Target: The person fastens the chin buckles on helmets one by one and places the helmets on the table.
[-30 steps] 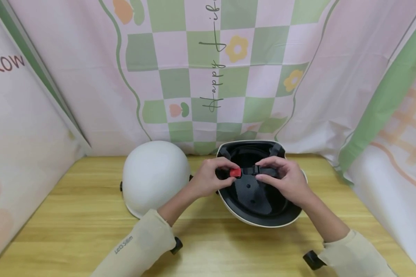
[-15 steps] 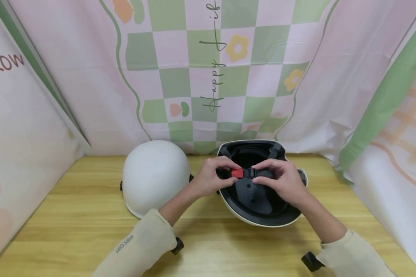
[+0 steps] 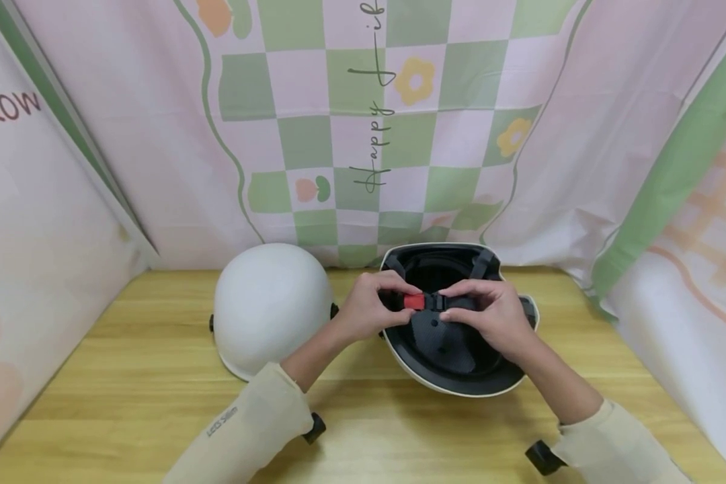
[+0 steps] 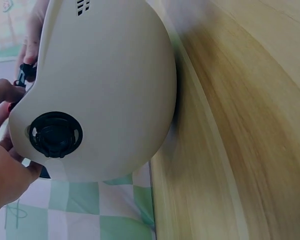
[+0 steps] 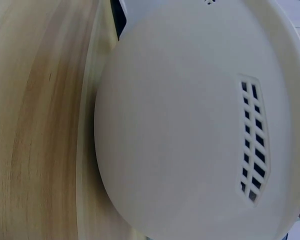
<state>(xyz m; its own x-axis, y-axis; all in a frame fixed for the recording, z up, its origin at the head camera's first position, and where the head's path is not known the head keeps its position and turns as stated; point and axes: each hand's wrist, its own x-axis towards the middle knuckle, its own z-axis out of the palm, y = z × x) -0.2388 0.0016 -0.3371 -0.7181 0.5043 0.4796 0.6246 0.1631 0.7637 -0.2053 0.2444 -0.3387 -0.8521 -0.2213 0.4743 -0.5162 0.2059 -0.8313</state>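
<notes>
A white helmet (image 3: 454, 390) lies upside down on the table, its black inside facing up. Over its opening, my left hand (image 3: 366, 306) pinches the red buckle end (image 3: 414, 301) of the chin strap between thumb and forefinger. My right hand (image 3: 499, 316) pinches the black buckle piece (image 3: 439, 302) on the strap's other side. The two buckle parts meet with no visible gap. In the left wrist view, a round black knob (image 4: 56, 134) sits on the helmet's side, and the left hand (image 4: 7, 170) is by the rim. The right wrist view shows mostly the vented shell (image 5: 190, 125).
A second white helmet (image 3: 272, 309) stands dome up on the wooden table (image 3: 387, 444), left of my left hand. A patterned cloth (image 3: 399, 134) hangs right behind both helmets. More cloth (image 3: 54, 222) walls the left side.
My right hand has moved a little left with the black buckle piece, closing it up against the red end. Over the last half second the hands barely move.
</notes>
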